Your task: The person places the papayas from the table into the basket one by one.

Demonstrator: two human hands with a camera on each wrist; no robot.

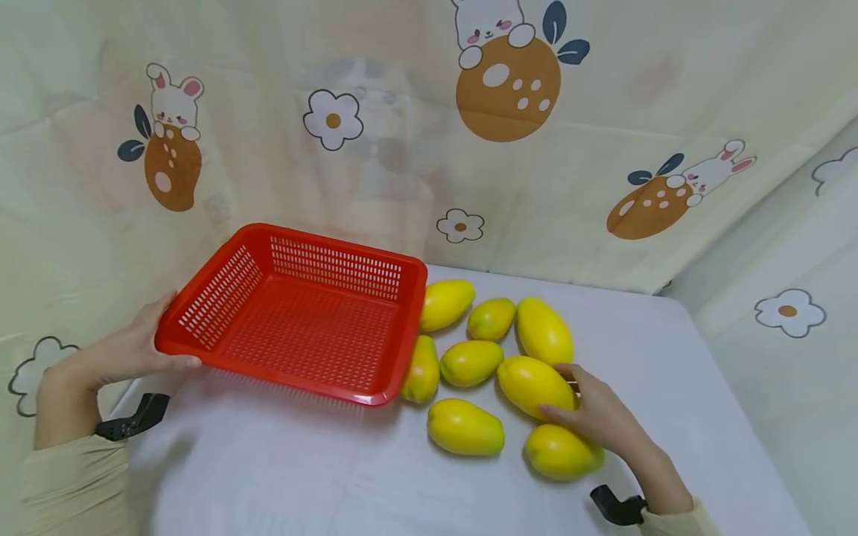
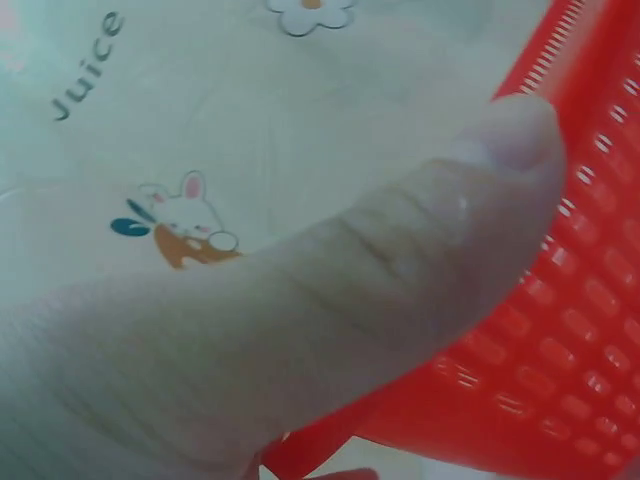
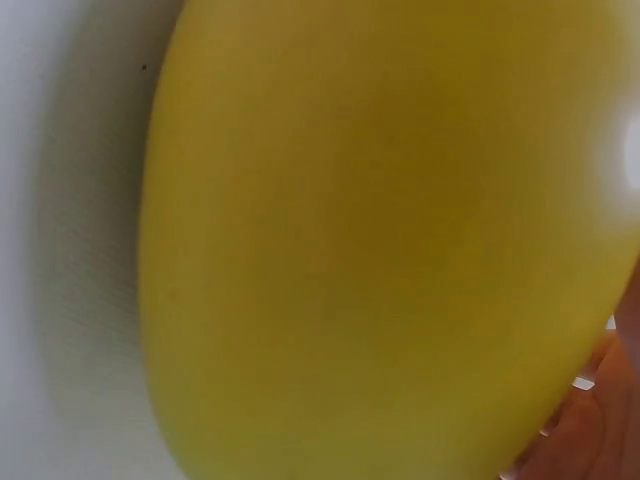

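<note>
At the left of the head view, my left hand (image 1: 149, 339) grips the left rim of an empty red plastic basket (image 1: 302, 383). In the left wrist view the thumb (image 2: 400, 260) lies along the red basket wall (image 2: 590, 340). On the right, my right hand (image 1: 599, 413) holds a yellow mango (image 1: 532, 383) by its right end, thumb at the near side and fingers at the far side. Just below that hand lies another mango (image 1: 559, 452). A large yellow mango (image 3: 380, 240) fills most of the right wrist view, with part of the hand (image 3: 575, 435) at the lower right.
Several more mangoes lie between basket and right hand, among them a near one (image 1: 465, 427) and a far one (image 1: 544, 331). The basket's right edge partly covers two mangoes. A white table (image 1: 302, 476) lies beneath, with a patterned curtain (image 1: 395, 179) behind it.
</note>
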